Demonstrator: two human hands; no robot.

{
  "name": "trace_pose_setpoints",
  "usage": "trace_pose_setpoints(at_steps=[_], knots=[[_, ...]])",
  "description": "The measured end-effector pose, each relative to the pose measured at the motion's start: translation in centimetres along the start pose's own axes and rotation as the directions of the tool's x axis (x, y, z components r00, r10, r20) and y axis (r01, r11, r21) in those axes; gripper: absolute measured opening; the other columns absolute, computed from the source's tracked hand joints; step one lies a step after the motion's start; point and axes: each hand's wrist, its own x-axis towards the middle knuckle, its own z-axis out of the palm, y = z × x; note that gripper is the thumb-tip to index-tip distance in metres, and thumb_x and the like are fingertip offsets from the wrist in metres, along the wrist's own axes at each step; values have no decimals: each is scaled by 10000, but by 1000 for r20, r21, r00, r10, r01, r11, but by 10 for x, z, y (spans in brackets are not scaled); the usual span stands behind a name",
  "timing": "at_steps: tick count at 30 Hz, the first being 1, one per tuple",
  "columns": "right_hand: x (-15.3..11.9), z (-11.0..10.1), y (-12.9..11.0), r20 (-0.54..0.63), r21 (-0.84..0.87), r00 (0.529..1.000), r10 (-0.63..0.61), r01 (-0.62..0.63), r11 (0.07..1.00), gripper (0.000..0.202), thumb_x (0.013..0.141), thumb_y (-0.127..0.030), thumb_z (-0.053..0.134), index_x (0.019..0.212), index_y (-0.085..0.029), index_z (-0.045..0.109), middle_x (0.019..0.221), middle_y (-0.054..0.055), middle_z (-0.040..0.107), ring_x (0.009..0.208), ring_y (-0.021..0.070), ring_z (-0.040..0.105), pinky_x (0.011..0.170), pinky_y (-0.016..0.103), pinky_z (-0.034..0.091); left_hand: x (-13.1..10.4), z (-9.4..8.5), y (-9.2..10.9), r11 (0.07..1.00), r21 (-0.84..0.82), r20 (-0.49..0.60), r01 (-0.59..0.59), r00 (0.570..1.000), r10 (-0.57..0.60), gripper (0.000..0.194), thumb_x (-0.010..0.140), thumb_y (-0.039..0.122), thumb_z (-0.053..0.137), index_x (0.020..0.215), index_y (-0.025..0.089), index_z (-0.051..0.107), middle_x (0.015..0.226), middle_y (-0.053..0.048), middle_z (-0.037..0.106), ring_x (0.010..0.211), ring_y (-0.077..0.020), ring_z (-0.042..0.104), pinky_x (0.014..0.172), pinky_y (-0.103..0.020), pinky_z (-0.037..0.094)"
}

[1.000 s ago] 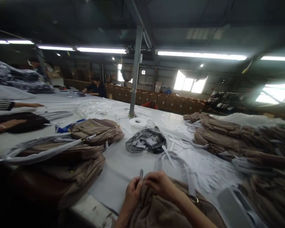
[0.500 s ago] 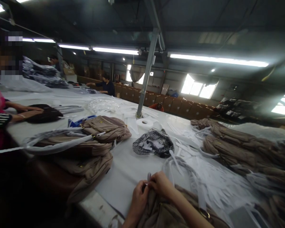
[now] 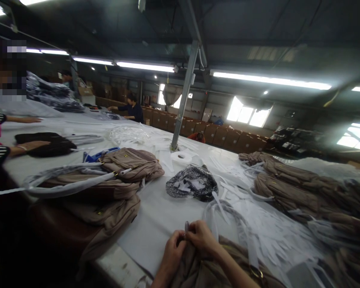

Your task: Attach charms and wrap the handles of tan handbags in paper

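A taupe fabric bag (image 3: 195, 266) lies before me at the table's near edge, its wrapped handle (image 3: 228, 212) arching up behind. At the bag's left end my left hand (image 3: 174, 249) is closed, thumb and finger pinched together. Meeting it there, my right hand (image 3: 201, 237) is also closed in a pinch. Between the fingertips a small grey strip (image 3: 187, 226) sticks up; its lower end is hidden by the fingers. Beyond the hands sits a black-and-white speckled bundle (image 3: 195, 183) with white scraps in it.
More taupe bags (image 3: 129, 164) are piled at left, others (image 3: 291, 188) at right. White strips (image 3: 267, 224) are strewn over the right side. A metal post (image 3: 184, 96) rises from the table beside a white roll (image 3: 181, 157). At left a co-worker's hand (image 3: 37, 145) rests on dark fabric.
My hands stay together at the bag's end with only a slight shift. The co-worker's hands have moved apart, one reaching farther back while the other stays on the dark fabric.
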Motion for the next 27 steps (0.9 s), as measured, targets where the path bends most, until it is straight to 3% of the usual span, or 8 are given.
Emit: trace_pose_setpoints(at_steps=[5,10,13,21,27], knots=[[-5,1,6,-24,32,999,-45,46,998,180,649,-184,479,476,-152,435,496,-65,263,503,73,292,453,216,166,2,0,-3,999,-17,-37,28,999,-28,268,800,412,528,744,163,613,751,-51,666,769,-209,615,722,-284,482],[-6,2,11,-26,45,997,-77,78,996,193,655,-179,476,486,-162,383,503,-67,253,511,74,290,464,216,172,4,3,-12,999,-28,-138,26,990,-30,246,762,426,584,773,182,550,752,-22,633,746,-186,612,690,-261,488],[-6,3,14,-24,44,995,-101,102,994,192,655,-176,486,490,-160,388,498,-67,258,515,75,302,468,216,173,2,4,-14,1000,0,-141,16,990,-15,240,769,421,583,774,181,582,742,-22,638,739,-187,606,689,-259,481],[-7,-3,25,20,56,979,-202,201,978,176,676,-145,502,511,-150,442,498,-69,292,518,72,340,484,220,176,4,-3,0,997,25,74,-79,994,77,214,807,363,566,850,186,679,897,-64,675,900,-213,604,850,-291,459],[-5,-7,26,30,99,972,-234,230,968,202,653,-122,544,481,-145,440,489,-75,277,511,70,323,483,223,171,7,-11,7,995,4,202,-97,975,94,232,829,372,549,833,191,694,957,-61,643,931,-197,588,845,-268,459]])
